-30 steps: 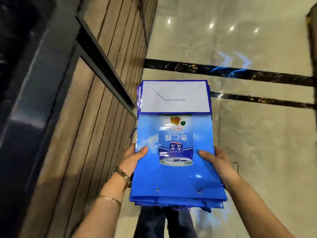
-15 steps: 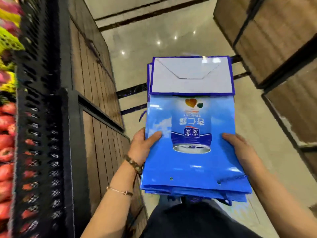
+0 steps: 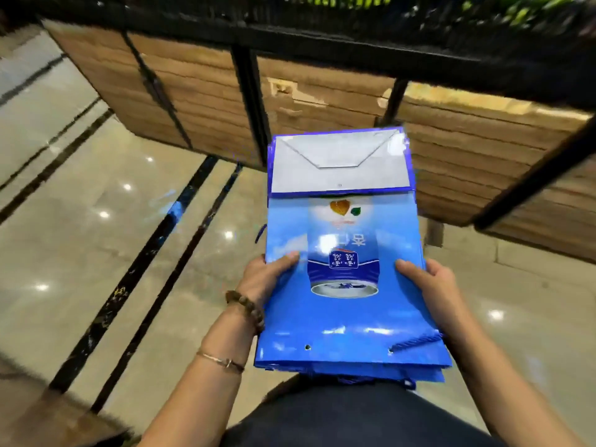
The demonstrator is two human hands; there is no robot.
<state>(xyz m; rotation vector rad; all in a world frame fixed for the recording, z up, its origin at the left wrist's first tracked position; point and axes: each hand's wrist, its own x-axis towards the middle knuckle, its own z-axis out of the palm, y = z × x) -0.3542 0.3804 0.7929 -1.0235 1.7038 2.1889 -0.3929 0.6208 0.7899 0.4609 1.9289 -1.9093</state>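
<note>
I carry a flat stack of folded blue gift bags (image 3: 342,321) in front of my body, printed with a drink can and with the white folded bottom panel facing away from me. My left hand (image 3: 263,275) grips the stack's left edge, thumb on top, fingers hidden underneath. My right hand (image 3: 433,285) grips the right edge the same way. A blue cord handle sticks out near my right wrist.
A wood-panelled display stand (image 3: 322,101) with black metal framing stands straight ahead, greenery blurred on top. Glossy beige tile floor (image 3: 80,221) with dark inlaid stripes spreads to the left and right. My dark trousers (image 3: 338,417) show below the bags.
The view has swung round: the fruit rack and wooden stand on my left are gone, and another wooden stand now faces me. Both hands keep the same hold on the bags.
</note>
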